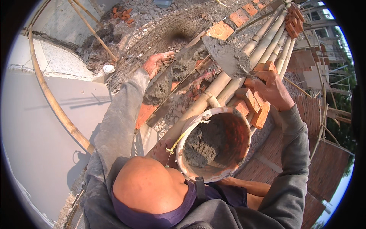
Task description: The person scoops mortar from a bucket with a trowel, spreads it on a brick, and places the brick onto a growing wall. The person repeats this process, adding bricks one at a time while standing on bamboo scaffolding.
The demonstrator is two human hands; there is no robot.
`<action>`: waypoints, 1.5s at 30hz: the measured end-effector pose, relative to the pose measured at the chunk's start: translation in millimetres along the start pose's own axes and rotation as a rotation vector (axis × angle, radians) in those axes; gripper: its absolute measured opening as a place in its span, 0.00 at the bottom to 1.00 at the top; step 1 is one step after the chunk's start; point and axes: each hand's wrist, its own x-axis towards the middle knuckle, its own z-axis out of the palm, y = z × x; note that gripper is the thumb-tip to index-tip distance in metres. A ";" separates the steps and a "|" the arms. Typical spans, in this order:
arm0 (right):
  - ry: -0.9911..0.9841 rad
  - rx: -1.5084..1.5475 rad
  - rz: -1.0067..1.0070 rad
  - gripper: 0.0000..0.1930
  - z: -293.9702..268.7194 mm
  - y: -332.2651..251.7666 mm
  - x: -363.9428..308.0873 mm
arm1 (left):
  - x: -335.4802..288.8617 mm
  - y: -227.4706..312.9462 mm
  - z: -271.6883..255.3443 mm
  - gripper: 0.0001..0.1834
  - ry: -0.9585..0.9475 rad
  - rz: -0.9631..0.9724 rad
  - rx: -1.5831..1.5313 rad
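My right hand (271, 87) is closed around the handle of a trowel (233, 60), whose broad blade is coated with wet grey mortar. The blade is over the far part of a narrow brick wall (145, 114). On top of that wall lies lumpy mortar (159, 87). My left hand (158, 64) is just beside the mortar, fingers stretched out, with no object seen in it. A round bucket (247, 131) stands close to me, partly filled with mortar (202, 143). A taut string (179, 84) runs along the wall.
Bamboo poles (223, 86) run away to the upper right. Loose bricks (251, 104) lie on them near my right hand, and more bricks (294, 21) are stacked farther off. A curved bamboo pole (57, 107) stands before the grey wall (34, 126) at left.
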 end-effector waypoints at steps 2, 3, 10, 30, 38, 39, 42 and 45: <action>-0.020 0.105 0.092 0.17 -22.6 -16.5 -21.4 | -11.2 4.0 -3.6 0.39 0.056 -0.001 -0.062; -0.074 0.037 0.121 0.15 -38.4 -24.8 -35.1 | -23.1 9.3 -8.0 0.40 0.040 0.018 -0.115; -0.361 -0.471 0.032 0.11 -65.0 -44.1 -154.4 | -149.1 51.3 -16.9 0.39 0.104 0.237 0.201; -0.039 -0.945 -0.015 0.15 83.1 -45.6 -207.3 | -181.2 31.9 215.5 0.44 -0.231 -0.112 0.122; -0.383 -0.348 0.272 0.15 161.5 -14.8 -237.7 | -183.2 21.7 240.1 0.48 -0.333 0.048 -0.004; -0.375 -0.294 0.237 0.13 151.9 -18.8 -242.6 | -181.8 21.5 241.8 0.47 -0.337 0.024 -0.017; -0.452 -0.296 0.182 0.10 97.1 -34.7 -246.5 | -177.3 21.6 249.7 0.42 -0.352 0.086 0.051; -0.418 -0.560 0.236 0.08 63.5 -49.2 -243.4 | -175.8 22.6 264.0 0.37 -0.373 0.238 0.175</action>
